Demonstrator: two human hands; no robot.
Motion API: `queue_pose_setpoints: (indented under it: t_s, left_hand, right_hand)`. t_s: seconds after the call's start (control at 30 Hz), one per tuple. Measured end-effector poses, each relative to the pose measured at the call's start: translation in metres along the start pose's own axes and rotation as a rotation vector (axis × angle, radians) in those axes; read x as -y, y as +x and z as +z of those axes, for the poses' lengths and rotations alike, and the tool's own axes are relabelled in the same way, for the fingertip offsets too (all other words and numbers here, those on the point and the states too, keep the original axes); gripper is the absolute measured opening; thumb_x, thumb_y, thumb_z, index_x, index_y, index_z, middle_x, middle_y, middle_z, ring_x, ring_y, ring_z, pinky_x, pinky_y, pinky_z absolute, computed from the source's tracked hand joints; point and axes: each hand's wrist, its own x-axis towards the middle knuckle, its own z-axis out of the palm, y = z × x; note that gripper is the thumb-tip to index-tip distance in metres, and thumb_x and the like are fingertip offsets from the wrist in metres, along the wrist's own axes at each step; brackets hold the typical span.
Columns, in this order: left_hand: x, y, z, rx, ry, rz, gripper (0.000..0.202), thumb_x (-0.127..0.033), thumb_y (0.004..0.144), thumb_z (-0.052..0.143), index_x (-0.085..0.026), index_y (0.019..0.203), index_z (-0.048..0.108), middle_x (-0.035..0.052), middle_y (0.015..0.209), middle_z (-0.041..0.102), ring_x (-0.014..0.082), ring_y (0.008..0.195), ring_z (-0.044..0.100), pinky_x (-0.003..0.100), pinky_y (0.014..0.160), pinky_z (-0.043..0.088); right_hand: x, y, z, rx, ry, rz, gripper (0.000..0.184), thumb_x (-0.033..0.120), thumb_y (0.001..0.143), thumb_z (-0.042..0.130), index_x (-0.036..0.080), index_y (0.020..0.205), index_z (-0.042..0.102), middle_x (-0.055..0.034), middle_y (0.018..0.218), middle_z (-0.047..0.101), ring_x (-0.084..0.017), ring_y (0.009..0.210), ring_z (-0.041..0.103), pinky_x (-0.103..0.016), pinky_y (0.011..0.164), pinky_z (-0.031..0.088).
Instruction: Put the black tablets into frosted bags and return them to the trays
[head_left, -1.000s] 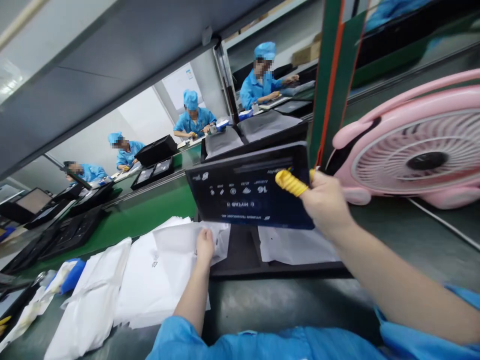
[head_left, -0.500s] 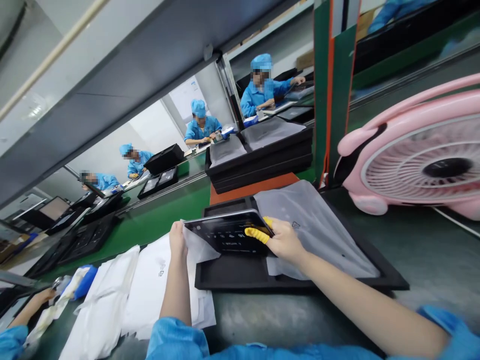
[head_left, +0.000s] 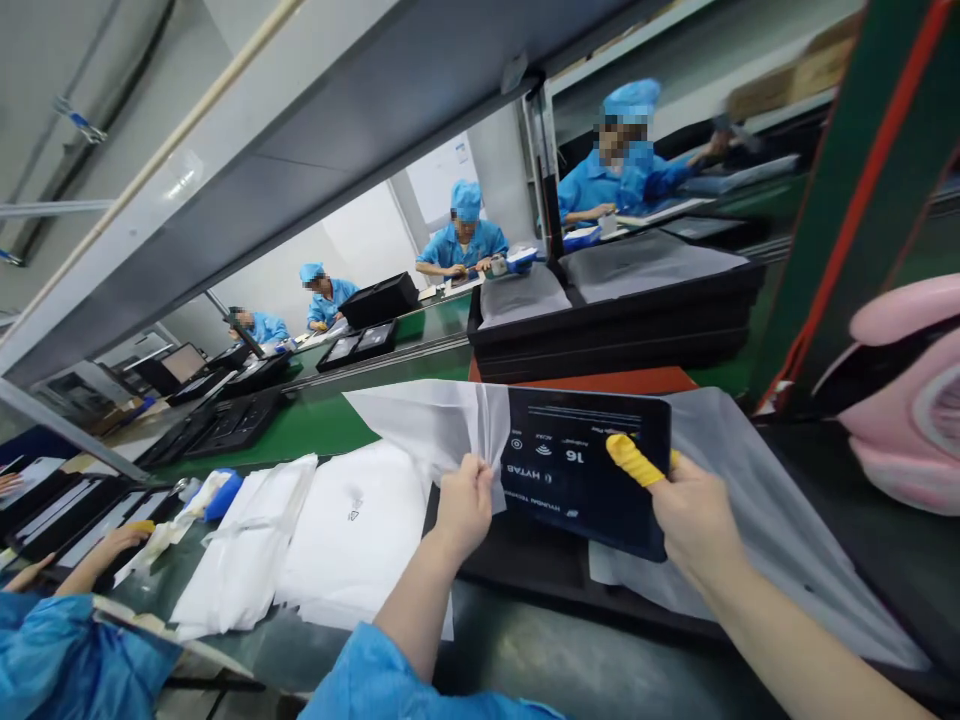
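My right hand (head_left: 694, 510), with yellow finger covers on the thumb and a finger, grips the right end of a black tablet (head_left: 570, 480). Printed upside-down text shows on the tablet's front, which is tilted toward me. At the tablet's left end, my left hand (head_left: 465, 505) pinches a translucent white sleeve (head_left: 442, 420) whose open side covers that end. Beneath them lies a black foam tray (head_left: 525, 575), partly hidden by the tablet. Another translucent sleeve (head_left: 780, 510) lies across the tray's right part. Left of the tray is a pile of white sleeves (head_left: 352, 550).
A pink fan (head_left: 915, 390) stands at the right. Stacked black trays (head_left: 615, 330) sit beyond an orange-red board (head_left: 600, 380). A co-worker's hand (head_left: 112, 550) is at the lower left, near more trays. Several co-workers in blue sit across the green conveyor (head_left: 322, 415). A shelf hangs overhead.
The tablet has turned its printed face toward me. My left hand has drawn the sleeve further over its left end. The view has swung right-side things outward, showing more of the left.
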Motion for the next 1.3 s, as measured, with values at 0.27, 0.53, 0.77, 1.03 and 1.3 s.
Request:
queue_pose_setpoints:
  t_s: [0.27, 0.53, 0.77, 1.03, 1.3]
  left_hand:
    - [-0.021, 0.062, -0.039, -0.210, -0.026, 0.012, 0.017, -0.025, 0.085, 0.035, -0.022, 0.069, 0.040, -0.0048, 0.054, 0.042, 0.0113, 0.051, 0.041, 0.022, 0.055, 0.031]
    - [-0.038, 0.035, -0.010, -0.011, -0.037, -0.034, 0.015, -0.028, 0.078, 0.051, -0.023, 0.066, 0.044, -0.0020, 0.058, 0.051, 0.0146, 0.056, 0.049, 0.025, 0.058, 0.034]
    - [-0.050, 0.075, -0.040, -0.191, -0.069, 0.039, 0.018, -0.024, 0.083, 0.041, -0.020, 0.066, 0.043, -0.0046, 0.056, 0.046, 0.0100, 0.055, 0.043, 0.021, 0.057, 0.034]
    - [-0.051, 0.026, 0.022, 0.082, -0.039, 0.070, 0.018, -0.031, 0.085, 0.050, -0.019, 0.095, 0.058, 0.0034, 0.094, 0.060, 0.0140, 0.082, 0.058, 0.028, 0.070, 0.047]
    - [-0.046, 0.039, -0.017, 0.057, -0.027, 0.164, 0.023, -0.035, 0.081, 0.053, -0.019, 0.096, 0.058, 0.0052, 0.095, 0.060, 0.0159, 0.087, 0.056, 0.031, 0.079, 0.045]
  right_hand:
    - [0.019, -0.038, 0.025, 0.141, -0.073, -0.054, 0.036, 0.050, 0.058, 0.064, 0.018, 0.073, 0.065, -0.0036, 0.065, 0.065, -0.022, 0.063, 0.059, -0.031, 0.058, 0.047]
    - [0.003, -0.034, 0.043, 0.010, 0.052, 0.042, 0.035, 0.050, 0.059, 0.056, 0.016, 0.068, 0.061, -0.0033, 0.062, 0.063, -0.021, 0.063, 0.057, -0.031, 0.057, 0.045]
    - [0.026, -0.050, 0.054, 0.202, 0.062, -0.055, 0.037, 0.050, 0.063, 0.061, 0.016, 0.075, 0.062, -0.0059, 0.073, 0.066, -0.022, 0.070, 0.058, -0.031, 0.064, 0.047]
    - [0.014, -0.042, 0.058, 0.130, 0.134, 0.047, 0.031, 0.050, 0.059, 0.054, 0.019, 0.060, 0.053, -0.0040, 0.059, 0.061, -0.022, 0.064, 0.056, -0.034, 0.060, 0.046]
    - [0.045, -0.039, 0.045, 0.223, 0.240, 0.108, 0.030, 0.048, 0.053, 0.063, 0.020, 0.057, 0.054, -0.0023, 0.054, 0.055, -0.020, 0.059, 0.053, -0.033, 0.056, 0.045]
